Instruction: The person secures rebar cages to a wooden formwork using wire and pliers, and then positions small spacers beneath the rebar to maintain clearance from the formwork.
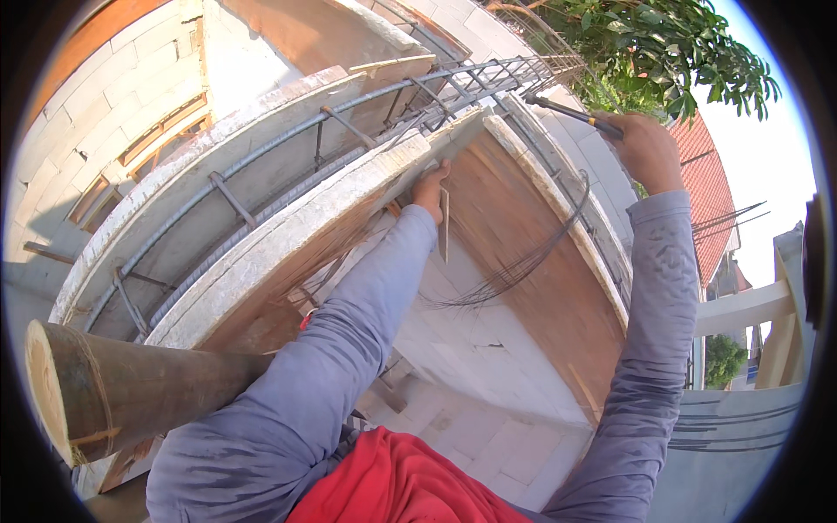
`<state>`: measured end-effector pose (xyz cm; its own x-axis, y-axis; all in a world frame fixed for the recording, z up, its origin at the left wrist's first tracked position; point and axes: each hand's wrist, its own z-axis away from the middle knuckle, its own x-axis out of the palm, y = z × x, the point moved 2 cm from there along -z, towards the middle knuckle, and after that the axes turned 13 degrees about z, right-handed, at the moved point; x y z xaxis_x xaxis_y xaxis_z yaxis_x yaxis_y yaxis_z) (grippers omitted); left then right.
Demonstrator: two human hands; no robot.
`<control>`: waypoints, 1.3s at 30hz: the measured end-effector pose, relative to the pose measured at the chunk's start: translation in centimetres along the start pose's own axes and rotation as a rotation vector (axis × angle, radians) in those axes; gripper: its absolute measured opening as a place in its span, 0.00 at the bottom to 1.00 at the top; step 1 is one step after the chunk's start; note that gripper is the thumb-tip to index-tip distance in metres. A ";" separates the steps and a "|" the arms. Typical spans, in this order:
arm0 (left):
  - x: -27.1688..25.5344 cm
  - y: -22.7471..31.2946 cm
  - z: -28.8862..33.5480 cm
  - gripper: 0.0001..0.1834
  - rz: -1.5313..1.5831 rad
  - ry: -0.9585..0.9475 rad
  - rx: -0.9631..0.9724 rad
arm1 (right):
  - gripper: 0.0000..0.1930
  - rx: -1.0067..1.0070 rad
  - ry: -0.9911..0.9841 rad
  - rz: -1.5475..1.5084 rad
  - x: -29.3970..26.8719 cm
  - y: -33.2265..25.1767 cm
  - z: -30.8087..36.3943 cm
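My right hand [645, 150] is raised at the upper right, wrapped round the black and yellow grip of a hammer [567, 110]. Its dark head points left, over the rebar. At the inner corner of the wooden formwork, my left hand [429, 190] is closed against the board's upper edge; what its fingers pinch there is hidden. A thin pointed wood strip [445, 228] hangs beside that hand; I cannot tell whether it is gripped. The left formwork board [288, 248] and the brown right panel [514, 227] meet near my left hand.
A rebar cage [253, 161] runs inside the curved-looking formwork. Thin tie wires [532, 266] dangle over the right panel. A thick round post [166, 392] juts in at lower left. Pale block walls [113, 96] stand around, and leafy branches [663, 44] hang at upper right.
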<state>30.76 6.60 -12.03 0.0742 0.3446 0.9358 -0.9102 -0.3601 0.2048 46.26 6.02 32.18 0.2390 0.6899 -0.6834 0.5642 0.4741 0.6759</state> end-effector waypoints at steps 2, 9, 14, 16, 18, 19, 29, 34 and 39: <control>-0.3 0.9 -0.2 0.31 -0.086 0.024 0.034 | 0.11 0.007 -0.045 -0.006 -3.0 -0.7 -2.5; 1.4 1.3 2.2 0.29 -0.139 0.059 0.033 | 0.08 -0.361 0.024 0.216 -3.9 -3.2 -8.0; 3.6 0.0 4.5 0.17 -0.098 0.215 0.110 | 0.06 -0.402 -0.035 0.271 -2.8 -4.2 -8.9; 3.3 0.8 3.4 0.18 -0.108 0.178 0.097 | 0.06 -0.358 -0.073 0.258 -3.0 -5.6 -8.9; 1.7 0.8 2.3 0.21 -0.146 0.135 0.071 | 0.06 -0.353 -0.109 0.154 -4.0 -4.1 -9.5; 1.4 0.9 1.9 0.21 -0.148 0.133 0.099 | 0.06 -0.362 -0.111 0.217 -4.4 -3.5 -10.0; 3.1 -0.5 4.2 0.26 -0.208 0.206 0.035 | 0.12 -0.065 -0.050 -0.140 0.2 -1.9 -3.4; -0.7 2.1 1.9 0.29 -0.153 0.102 0.112 | 0.14 0.379 -0.252 -1.526 1.5 -14.3 2.2; 2.4 0.2 4.0 0.26 -0.079 0.142 -0.128 | 0.17 0.811 -0.331 -1.985 2.2 -23.0 7.8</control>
<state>32.43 3.89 -8.60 0.0978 0.4892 0.8667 -0.9487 -0.2172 0.2297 40.00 -7.66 12.94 -0.8822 -0.4149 -0.2227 0.2784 -0.0781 -0.9573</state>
